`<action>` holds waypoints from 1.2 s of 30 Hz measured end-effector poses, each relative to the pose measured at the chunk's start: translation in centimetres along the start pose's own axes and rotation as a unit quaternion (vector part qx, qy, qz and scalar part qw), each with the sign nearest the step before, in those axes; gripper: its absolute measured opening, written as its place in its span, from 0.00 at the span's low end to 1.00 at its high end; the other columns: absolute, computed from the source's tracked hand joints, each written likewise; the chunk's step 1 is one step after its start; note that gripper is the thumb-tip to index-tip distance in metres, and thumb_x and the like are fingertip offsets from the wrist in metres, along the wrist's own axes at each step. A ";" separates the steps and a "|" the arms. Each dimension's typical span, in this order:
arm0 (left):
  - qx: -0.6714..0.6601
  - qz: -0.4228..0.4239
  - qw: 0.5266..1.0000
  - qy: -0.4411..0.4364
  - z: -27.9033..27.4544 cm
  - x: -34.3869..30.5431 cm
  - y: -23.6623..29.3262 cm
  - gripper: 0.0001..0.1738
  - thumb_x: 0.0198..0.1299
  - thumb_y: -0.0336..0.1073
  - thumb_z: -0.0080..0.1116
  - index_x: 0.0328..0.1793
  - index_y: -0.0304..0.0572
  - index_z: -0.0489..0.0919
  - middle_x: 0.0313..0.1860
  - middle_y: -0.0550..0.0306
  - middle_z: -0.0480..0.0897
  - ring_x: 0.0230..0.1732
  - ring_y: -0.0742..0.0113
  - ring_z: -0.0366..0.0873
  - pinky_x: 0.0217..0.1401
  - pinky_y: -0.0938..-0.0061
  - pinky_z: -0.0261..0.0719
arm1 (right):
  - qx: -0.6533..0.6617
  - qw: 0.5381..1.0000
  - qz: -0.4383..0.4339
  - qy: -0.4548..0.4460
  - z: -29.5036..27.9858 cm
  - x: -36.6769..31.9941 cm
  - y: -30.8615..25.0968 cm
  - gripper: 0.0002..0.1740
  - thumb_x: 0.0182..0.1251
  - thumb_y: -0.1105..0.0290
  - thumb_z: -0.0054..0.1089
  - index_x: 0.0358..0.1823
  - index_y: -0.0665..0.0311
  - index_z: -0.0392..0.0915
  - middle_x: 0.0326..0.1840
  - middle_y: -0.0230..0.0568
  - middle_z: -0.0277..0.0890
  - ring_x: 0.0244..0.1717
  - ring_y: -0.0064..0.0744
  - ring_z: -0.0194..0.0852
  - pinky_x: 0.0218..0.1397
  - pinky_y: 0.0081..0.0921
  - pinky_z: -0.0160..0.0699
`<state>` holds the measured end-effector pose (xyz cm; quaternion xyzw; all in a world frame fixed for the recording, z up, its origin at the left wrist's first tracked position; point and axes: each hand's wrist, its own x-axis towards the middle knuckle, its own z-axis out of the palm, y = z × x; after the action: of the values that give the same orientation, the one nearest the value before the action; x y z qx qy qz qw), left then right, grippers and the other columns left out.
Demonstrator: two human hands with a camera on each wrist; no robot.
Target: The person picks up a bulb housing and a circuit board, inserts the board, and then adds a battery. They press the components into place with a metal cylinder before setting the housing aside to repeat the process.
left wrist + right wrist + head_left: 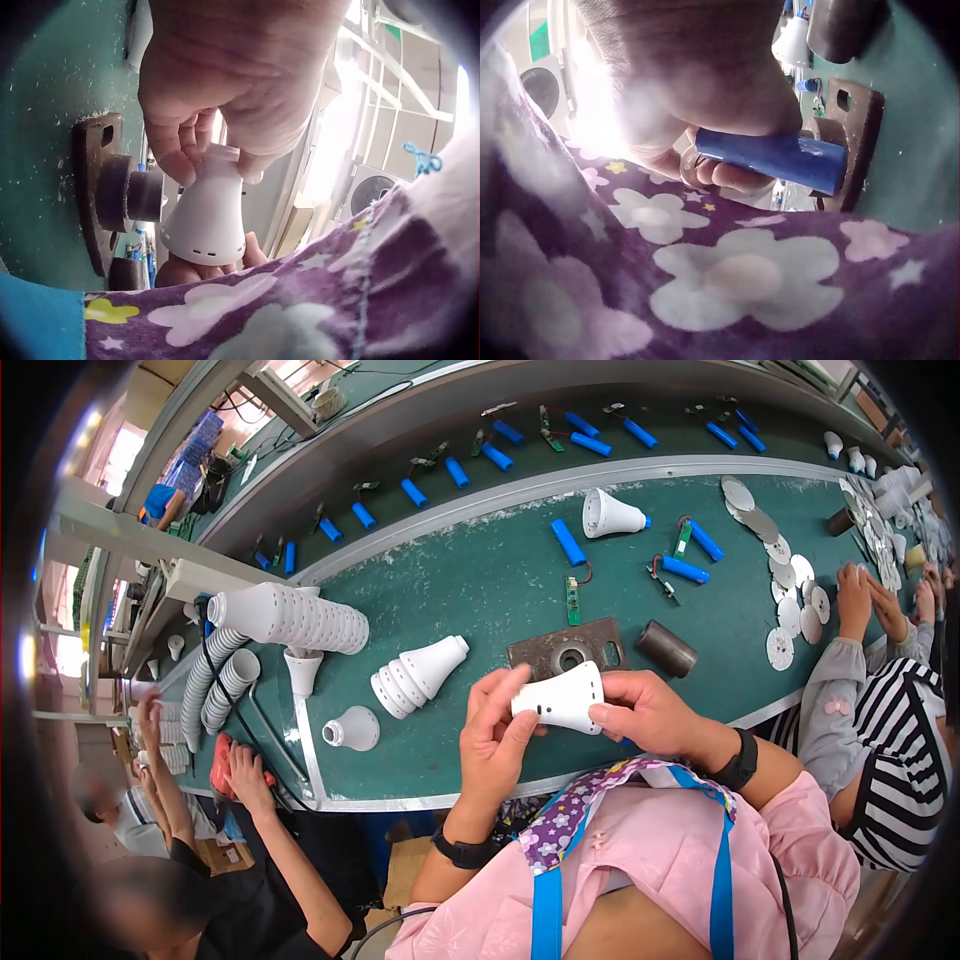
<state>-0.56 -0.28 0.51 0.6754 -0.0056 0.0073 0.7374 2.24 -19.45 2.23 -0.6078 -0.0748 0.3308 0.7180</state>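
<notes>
A white cone-shaped bulb housing (565,700) with small slots round its wide rim is held between both hands over the bench. My left hand (492,735) pinches its narrow neck, as the left wrist view shows from below. At the wide end, my right hand (650,710) has its thumb and fingers on the rim. The right wrist view shows a blue cylindrical battery (780,159) in the curl of that hand, one end poking out past the palm. Just beyond the hands lies a brown metal plate (530,652) with a round post.
Stacked housings (290,618) and a shorter stack (420,675) stand left. A dark metal cylinder (667,649), blue batteries with circuit boards (573,600) and round metal discs (780,649) lie right. More batteries line the back shelf. Other people sit on both sides.
</notes>
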 end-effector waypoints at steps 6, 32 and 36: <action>-0.192 -0.150 0.969 0.041 0.1 0.0 -0.1 0.09 0.57 0.25 0.52 0.44 0.32 0.75 0.56 0.52 0.66 0.42 0.69 0.76 0.39 0.78 0.81 | -0.200 0.965 -0.169 0.032 0.0 0.7 0.4 0.15 0.59 0.69 0.53 0.47 0.68 0.74 0.32 0.39 0.72 0.30 0.23 0.66 0.33 0.21 0.67; -0.379 -0.181 0.907 -0.030 0.5 1.2 -1.6 0.08 0.61 0.31 0.50 0.45 0.37 0.72 0.41 0.54 0.78 0.39 0.70 0.77 0.43 0.73 0.81 | -0.491 0.766 -0.391 0.135 -1.5 1.2 -2.0 0.14 0.43 0.70 0.64 0.33 0.59 0.71 0.25 0.36 0.72 0.26 0.36 0.72 0.24 0.29 0.69; -0.431 -0.201 0.879 -0.034 1.2 1.5 -1.7 0.09 0.61 0.31 0.50 0.46 0.38 0.70 0.42 0.53 0.77 0.39 0.68 0.77 0.43 0.72 0.81 | -0.503 0.777 -0.348 0.150 -1.7 1.7 -2.9 0.16 0.41 0.68 0.67 0.34 0.57 0.72 0.23 0.35 0.72 0.26 0.37 0.72 0.28 0.32 0.70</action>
<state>0.95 -1.65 -1.02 0.2777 0.1023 -0.1673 0.9404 5.51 -20.02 4.03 -0.8571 -0.3280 -0.1215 0.3782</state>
